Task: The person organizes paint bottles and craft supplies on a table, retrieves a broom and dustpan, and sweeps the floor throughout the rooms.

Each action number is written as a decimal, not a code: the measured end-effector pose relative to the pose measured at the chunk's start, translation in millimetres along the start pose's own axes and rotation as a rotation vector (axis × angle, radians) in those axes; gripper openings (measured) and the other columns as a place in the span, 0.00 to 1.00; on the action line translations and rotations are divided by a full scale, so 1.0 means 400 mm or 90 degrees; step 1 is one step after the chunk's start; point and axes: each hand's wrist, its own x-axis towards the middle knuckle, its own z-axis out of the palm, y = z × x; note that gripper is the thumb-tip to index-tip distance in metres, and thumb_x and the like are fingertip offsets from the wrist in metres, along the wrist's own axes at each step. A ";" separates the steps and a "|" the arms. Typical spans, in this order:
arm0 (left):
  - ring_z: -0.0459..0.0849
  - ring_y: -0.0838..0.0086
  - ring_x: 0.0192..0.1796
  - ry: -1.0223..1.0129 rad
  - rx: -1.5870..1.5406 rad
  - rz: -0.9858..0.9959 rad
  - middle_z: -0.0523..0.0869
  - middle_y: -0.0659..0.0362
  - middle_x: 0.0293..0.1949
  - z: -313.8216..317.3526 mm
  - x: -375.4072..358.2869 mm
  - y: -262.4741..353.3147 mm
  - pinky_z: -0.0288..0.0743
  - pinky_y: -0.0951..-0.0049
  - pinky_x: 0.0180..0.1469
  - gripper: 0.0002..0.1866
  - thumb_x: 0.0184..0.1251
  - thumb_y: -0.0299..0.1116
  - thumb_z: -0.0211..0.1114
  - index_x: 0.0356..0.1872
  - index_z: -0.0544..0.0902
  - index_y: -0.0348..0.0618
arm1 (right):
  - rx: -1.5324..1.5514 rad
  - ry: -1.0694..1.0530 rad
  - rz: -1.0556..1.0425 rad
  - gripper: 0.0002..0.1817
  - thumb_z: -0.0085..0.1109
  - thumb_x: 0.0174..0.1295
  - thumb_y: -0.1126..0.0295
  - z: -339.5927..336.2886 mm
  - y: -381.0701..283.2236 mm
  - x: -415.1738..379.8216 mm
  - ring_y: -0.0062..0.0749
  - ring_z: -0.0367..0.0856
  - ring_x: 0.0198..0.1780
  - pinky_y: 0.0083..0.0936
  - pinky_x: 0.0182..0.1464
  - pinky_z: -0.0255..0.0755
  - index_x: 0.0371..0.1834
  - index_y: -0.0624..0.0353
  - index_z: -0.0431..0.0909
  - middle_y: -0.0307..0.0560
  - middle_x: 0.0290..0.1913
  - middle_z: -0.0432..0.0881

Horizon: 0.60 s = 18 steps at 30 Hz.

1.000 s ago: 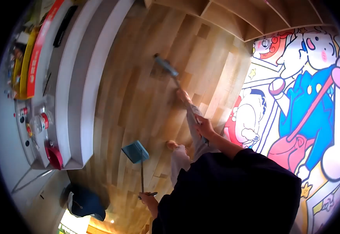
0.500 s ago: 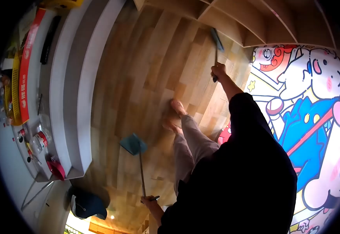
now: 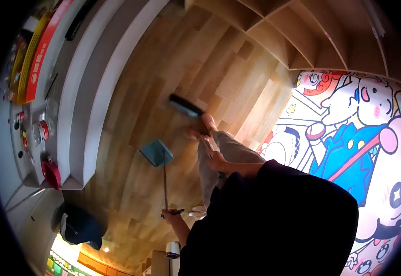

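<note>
My right hand (image 3: pixel 216 159) is closed around the handle of a broom, in front of my legs. The broom head (image 3: pixel 186 106), dark with a pale bluish side and smeared by motion, is over the wooden floor just beyond my bare feet (image 3: pixel 207 122). Lower in the view, my left hand (image 3: pixel 171 215) grips the dark top of a long-handled dustpan. Its blue-green pan (image 3: pixel 156 153) rests low at the floor, left of my feet, with the thin grey handle rising to my hand. I cannot make out anything inside the pan.
White stepped shelving (image 3: pixel 97 99) runs along the left, bearing a yellow basket (image 3: pixel 27 69), a plastic bottle (image 3: pixel 40 132) and a red scoop-like item (image 3: pixel 51 174). A dark blue object (image 3: pixel 82 225) stands lower left. Wooden compartments (image 3: pixel 297 37) and a cartoon wall (image 3: pixel 347 152) border the right.
My right hand has swung the broom from near the wooden compartments back toward my feet. The dustpan in my left hand has shifted slightly, and the view has turned a little.
</note>
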 end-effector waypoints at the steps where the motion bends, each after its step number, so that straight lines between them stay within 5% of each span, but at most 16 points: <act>1: 0.67 0.73 0.17 -0.023 0.093 0.061 0.69 0.63 0.13 -0.030 0.053 -0.023 0.64 0.68 0.22 0.20 0.67 0.42 0.60 0.18 0.65 0.48 | 0.039 -0.064 -0.020 0.27 0.56 0.52 0.75 0.003 -0.013 -0.011 0.28 0.77 0.17 0.29 0.17 0.71 0.60 0.52 0.72 0.45 0.19 0.76; 4: 0.67 0.72 0.17 -0.018 0.112 -0.010 0.69 0.62 0.14 -0.045 0.114 -0.006 0.65 0.67 0.24 0.20 0.67 0.42 0.59 0.18 0.64 0.46 | 0.054 -0.102 -0.036 0.29 0.54 0.53 0.76 -0.081 -0.098 -0.006 0.26 0.74 0.16 0.26 0.16 0.69 0.62 0.48 0.71 0.43 0.19 0.76; 8: 0.65 0.68 0.34 -0.066 0.081 -0.124 0.67 0.60 0.32 -0.012 0.061 0.034 0.52 0.59 0.42 0.14 0.76 0.42 0.44 0.32 0.68 0.46 | 0.110 -0.050 0.065 0.29 0.53 0.50 0.77 -0.206 -0.237 -0.036 0.25 0.73 0.15 0.24 0.17 0.69 0.61 0.51 0.72 0.41 0.18 0.74; 11: 0.70 0.64 0.35 0.007 0.165 -0.091 0.71 0.57 0.32 0.055 0.017 0.070 0.59 0.53 0.40 0.10 0.74 0.36 0.49 0.33 0.68 0.44 | 0.197 0.161 0.067 0.30 0.52 0.54 0.77 -0.254 -0.210 0.045 0.28 0.70 0.12 0.28 0.14 0.67 0.64 0.51 0.69 0.44 0.17 0.74; 12: 0.71 0.63 0.35 -0.043 0.331 0.000 0.72 0.56 0.33 0.054 0.028 0.070 0.61 0.52 0.40 0.07 0.73 0.32 0.50 0.34 0.69 0.42 | 0.235 0.235 0.080 0.29 0.52 0.55 0.77 -0.271 -0.184 0.085 0.29 0.70 0.11 0.28 0.13 0.66 0.65 0.52 0.68 0.45 0.17 0.74; 14: 0.74 0.60 0.37 -0.100 0.584 0.117 0.75 0.53 0.35 0.035 0.048 0.074 0.67 0.51 0.41 0.04 0.68 0.27 0.55 0.37 0.69 0.40 | 0.302 0.329 0.084 0.22 0.50 0.57 0.77 -0.359 -0.143 0.210 0.31 0.69 0.10 0.30 0.11 0.64 0.58 0.59 0.70 0.47 0.15 0.72; 17: 0.77 0.58 0.40 -0.105 0.876 0.214 0.79 0.50 0.39 0.072 -0.031 0.115 0.74 0.54 0.45 0.14 0.60 0.26 0.65 0.41 0.68 0.37 | 0.476 0.339 0.126 0.02 0.47 0.57 0.80 -0.571 -0.126 0.408 0.34 0.67 0.09 0.30 0.09 0.59 0.31 0.61 0.69 0.47 0.14 0.67; 18: 0.78 0.59 0.40 -0.100 0.990 0.260 0.79 0.50 0.39 0.097 -0.051 0.119 0.74 0.56 0.46 0.16 0.58 0.28 0.67 0.41 0.68 0.37 | 0.515 0.348 0.123 0.06 0.47 0.57 0.80 -0.627 -0.106 0.499 0.35 0.66 0.09 0.30 0.09 0.57 0.24 0.59 0.65 0.47 0.13 0.65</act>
